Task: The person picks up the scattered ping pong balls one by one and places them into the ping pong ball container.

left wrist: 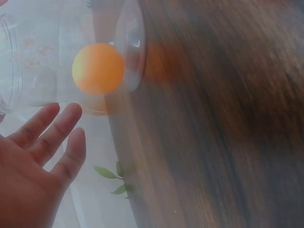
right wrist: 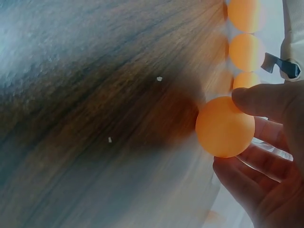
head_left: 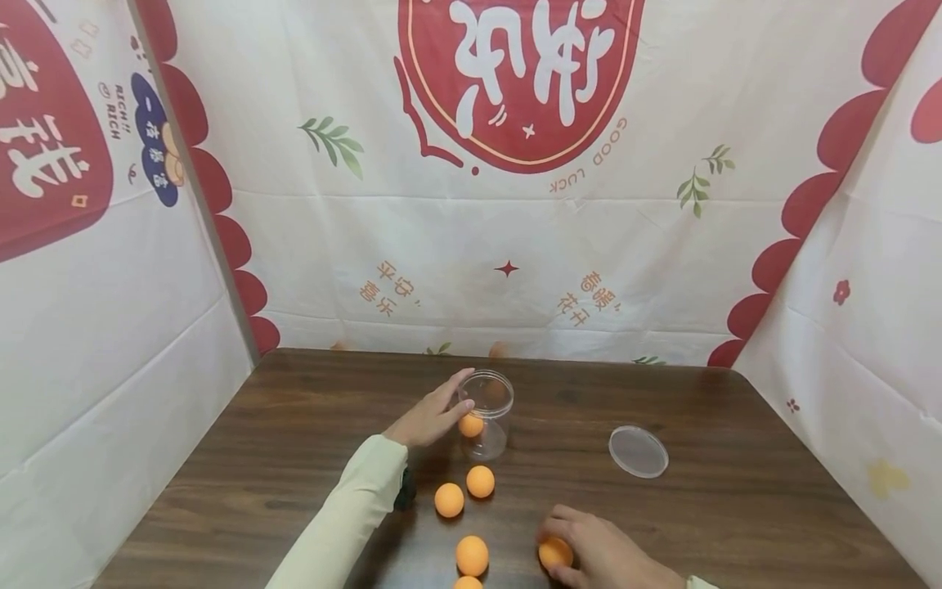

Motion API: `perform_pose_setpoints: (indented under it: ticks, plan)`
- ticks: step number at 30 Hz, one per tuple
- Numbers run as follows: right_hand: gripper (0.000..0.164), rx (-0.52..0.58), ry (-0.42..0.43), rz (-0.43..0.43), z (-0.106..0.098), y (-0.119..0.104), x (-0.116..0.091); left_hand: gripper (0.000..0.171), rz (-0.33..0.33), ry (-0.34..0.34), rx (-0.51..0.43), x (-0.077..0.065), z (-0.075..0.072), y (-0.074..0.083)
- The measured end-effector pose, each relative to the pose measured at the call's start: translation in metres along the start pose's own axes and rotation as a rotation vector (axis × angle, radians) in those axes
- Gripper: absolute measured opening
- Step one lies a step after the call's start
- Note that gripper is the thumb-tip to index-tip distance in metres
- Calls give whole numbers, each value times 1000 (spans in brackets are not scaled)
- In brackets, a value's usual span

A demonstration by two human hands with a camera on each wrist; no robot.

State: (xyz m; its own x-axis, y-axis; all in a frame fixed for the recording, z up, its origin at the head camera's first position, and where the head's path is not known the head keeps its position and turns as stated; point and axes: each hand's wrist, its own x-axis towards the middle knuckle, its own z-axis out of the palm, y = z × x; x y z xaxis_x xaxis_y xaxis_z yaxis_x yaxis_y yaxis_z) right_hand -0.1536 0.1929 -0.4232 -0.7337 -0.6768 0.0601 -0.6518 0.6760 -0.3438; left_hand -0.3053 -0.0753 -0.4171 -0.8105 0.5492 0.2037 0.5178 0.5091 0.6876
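left hand (head_left: 430,419) open, fingers by clear jar (head_left: 487,417) | right hand (head_left: 599,555) pinches orange ball (head_left: 555,553) near jar | risk: nudged jar tips, loose balls (head_left: 464,491) roll off counter (head_left: 736,507)

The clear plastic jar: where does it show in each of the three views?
Head: clear plastic jar upright at table centre, beside the left hand.
Left wrist: upper left, an orange ball inside.
Right wrist: not in view.
Shared landmark: the dark wooden table.
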Motion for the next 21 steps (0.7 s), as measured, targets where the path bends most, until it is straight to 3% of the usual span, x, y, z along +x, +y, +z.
perform_pose_setpoints:
  ticks: [9, 16, 21]
  plan:
    - [19, 59, -49, 50, -8, -1, 4, 58, 15, 1, 1, -1, -1, 1]
    - [21, -9, 82, -40, -12, -1, 5, 58, 18, 2, 1, -1, -1, 2]
    - [21, -50, 86, -34, -17, 0, 10, 58, 13, -2, 1, -2, -2, 4]
